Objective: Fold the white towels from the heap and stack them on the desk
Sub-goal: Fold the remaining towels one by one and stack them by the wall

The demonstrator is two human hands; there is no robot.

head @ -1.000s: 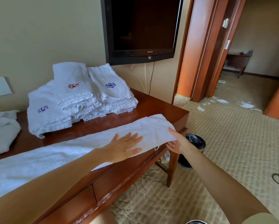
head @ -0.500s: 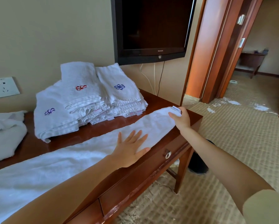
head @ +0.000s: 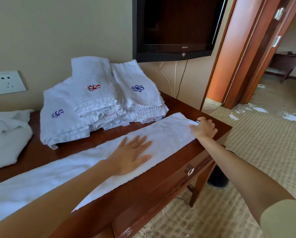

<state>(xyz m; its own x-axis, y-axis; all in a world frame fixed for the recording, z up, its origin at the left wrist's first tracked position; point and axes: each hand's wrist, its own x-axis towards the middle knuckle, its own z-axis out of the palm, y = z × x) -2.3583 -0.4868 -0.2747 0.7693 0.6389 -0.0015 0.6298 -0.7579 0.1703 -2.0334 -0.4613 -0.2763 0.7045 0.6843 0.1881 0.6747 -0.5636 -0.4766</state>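
Note:
A long white towel [head: 167, 133], folded into a narrow strip, lies along the front of the wooden desk [head: 210, 122]. My left hand [head: 130, 155] presses flat on its middle with fingers spread. My right hand [head: 203, 128] grips the towel's far right end near the desk corner, fingers curled over the edge and a small label. Behind the strip sits a stack of folded white towels [head: 99, 103] with red and blue embroidered marks. A heap of unfolded white towels [head: 6, 134] lies at the left.
A wall-mounted television [head: 176, 26] hangs above the desk's right end, with cables dropping behind. A wall socket [head: 6, 82] is at the left. A dark bin [head: 217, 179] stands on the carpet under the desk's right corner. A doorway opens at the right.
My right hand lifted the towel's hanging end from the desk's front edge onto the top near the corner. The left hand stayed pressed on the towel. The view shifted left.

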